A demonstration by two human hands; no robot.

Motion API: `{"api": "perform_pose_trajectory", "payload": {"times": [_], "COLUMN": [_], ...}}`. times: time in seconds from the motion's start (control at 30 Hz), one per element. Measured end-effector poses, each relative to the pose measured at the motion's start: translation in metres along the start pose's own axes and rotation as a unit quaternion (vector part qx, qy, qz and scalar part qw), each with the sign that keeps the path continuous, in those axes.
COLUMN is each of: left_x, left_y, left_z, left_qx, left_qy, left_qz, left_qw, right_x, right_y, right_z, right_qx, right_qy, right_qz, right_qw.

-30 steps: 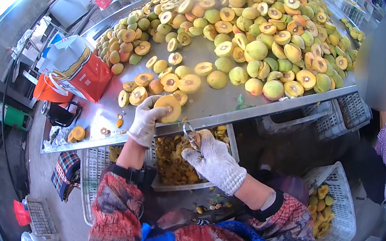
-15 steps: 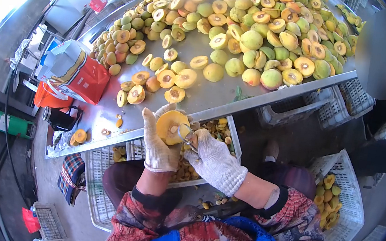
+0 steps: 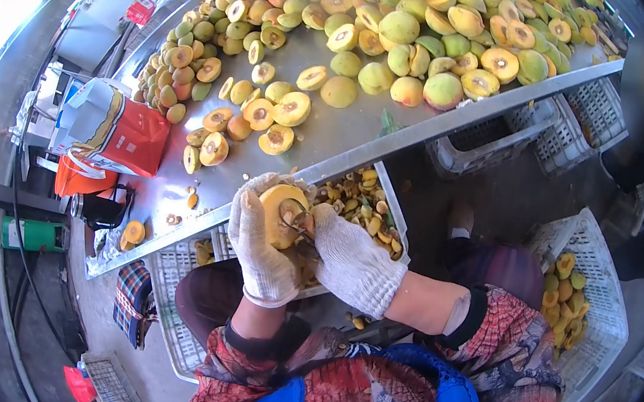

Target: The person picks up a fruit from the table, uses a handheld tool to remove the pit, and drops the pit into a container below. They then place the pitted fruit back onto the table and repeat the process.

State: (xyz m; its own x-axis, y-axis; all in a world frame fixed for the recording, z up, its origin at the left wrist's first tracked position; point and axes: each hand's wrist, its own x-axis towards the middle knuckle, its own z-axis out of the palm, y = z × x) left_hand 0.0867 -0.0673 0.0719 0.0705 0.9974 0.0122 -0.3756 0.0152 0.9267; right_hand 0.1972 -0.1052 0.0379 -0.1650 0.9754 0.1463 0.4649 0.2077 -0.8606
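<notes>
My left hand [image 3: 257, 249], in a white knit glove, cups a yellow peach half [image 3: 278, 210] with its cut face up. My right hand [image 3: 354, 264], gloved too, grips a thin metal pitting tool [image 3: 303, 231]. The tool's curved end is at the middle of the cut face, by the pit; its handle is mostly hidden in my fingers. Both hands are in front of the steel table's edge, above a white crate [image 3: 398, 223] holding yellow fruit pieces. Several peach halves [image 3: 258, 114] lie on the table just beyond.
A large heap of peaches [image 3: 398, 28] covers the back of the metal table [image 3: 346, 141]. At left stand a red and white bag [image 3: 131, 135] and a dark flask [image 3: 97, 208]. A white crate [image 3: 603, 319] with peach halves is at my right. Another person's dark-clothed leg shows at far right.
The tool's loop, seen at the edge of the pit before, is now pressed in at the centre of the peach half. The right hand has moved closer to the left. The whole view has shifted slightly.
</notes>
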Motion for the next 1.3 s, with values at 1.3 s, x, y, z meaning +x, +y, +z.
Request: {"api": "perform_pose_trajectory", "payload": {"times": [1.3], "left_x": [0.001], "left_y": [-0.003], "left_z": [-0.032], "left_qx": [0.026], "left_qy": [-0.033], "left_qz": [-0.047], "left_qw": [0.998], "right_x": [-0.004], "right_y": [0.000], "right_z": [0.001], "right_qx": [-0.007], "right_qy": [-0.035], "right_qz": [0.002], "right_qw": [0.999]}}
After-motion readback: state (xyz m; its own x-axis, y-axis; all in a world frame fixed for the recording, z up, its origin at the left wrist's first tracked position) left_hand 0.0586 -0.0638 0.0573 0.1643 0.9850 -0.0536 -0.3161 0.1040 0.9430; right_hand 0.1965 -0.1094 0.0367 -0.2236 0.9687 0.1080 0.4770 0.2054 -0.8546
